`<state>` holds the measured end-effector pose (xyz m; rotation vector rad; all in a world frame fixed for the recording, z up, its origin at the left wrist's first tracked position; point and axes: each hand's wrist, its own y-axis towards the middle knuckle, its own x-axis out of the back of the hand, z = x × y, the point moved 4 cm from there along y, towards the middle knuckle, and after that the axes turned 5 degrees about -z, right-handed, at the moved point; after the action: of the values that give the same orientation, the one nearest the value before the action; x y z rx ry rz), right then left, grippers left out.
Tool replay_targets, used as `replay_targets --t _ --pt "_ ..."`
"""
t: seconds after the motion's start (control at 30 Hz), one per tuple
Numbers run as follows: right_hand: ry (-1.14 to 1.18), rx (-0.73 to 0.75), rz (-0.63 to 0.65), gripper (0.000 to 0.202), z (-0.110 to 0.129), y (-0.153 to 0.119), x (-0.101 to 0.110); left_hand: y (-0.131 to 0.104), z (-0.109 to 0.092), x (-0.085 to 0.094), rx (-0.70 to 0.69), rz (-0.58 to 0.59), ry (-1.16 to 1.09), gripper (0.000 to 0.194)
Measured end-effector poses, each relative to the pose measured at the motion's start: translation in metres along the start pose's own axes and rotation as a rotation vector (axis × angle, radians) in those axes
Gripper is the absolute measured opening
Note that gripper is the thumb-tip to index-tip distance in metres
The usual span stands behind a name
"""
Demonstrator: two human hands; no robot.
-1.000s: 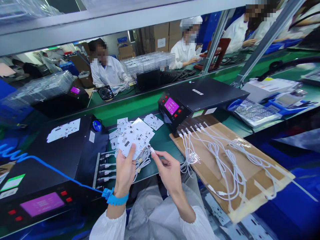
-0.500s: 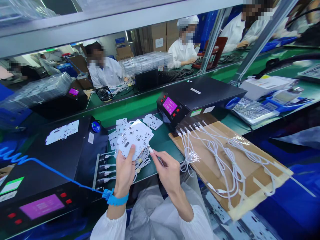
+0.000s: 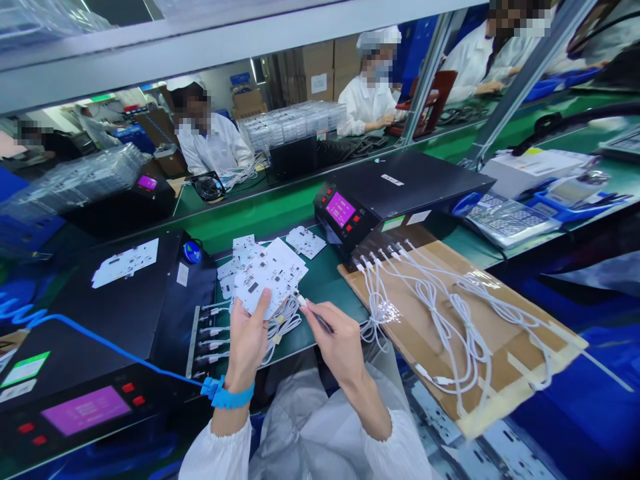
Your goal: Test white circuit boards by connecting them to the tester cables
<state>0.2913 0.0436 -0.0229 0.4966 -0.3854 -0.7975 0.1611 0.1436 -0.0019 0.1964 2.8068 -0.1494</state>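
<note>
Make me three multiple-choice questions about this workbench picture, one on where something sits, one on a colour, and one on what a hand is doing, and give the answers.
1. Where does the brown cardboard sheet with the white cables lie?
A. right of the person's hands
B. on the far conveyor
C. on the upper shelf

2. What colour is the wrist strap on the left hand?
A. red
B. blue
C. yellow

3. What is the right hand doing?
A. lying flat on the mat
B. pressing a red button
C. pinching a white cable plug beside the white circuit board

Answers: 1 A, the sheet lies to the right in front of the black tester. 2 B, the band and its coiled cord are blue. 3 C, thumb and forefinger close on the plug at the edge of the board that the left hand holds.
</note>
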Motion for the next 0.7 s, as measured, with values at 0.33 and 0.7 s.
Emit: replay_targets --t 0.33,0.7 --pt "-0.102 0.089 -0.043 0.017 0.001 -0.001 -0.002 0.0 -0.005 -0.002 -0.021 0.024 0.013 0.07" --pt "-0.175 0.079 -0.131 0.033 0.004 -0.007 0.023 -0.002 -0.004 -0.004 -0.09 0.02 0.188 0.056"
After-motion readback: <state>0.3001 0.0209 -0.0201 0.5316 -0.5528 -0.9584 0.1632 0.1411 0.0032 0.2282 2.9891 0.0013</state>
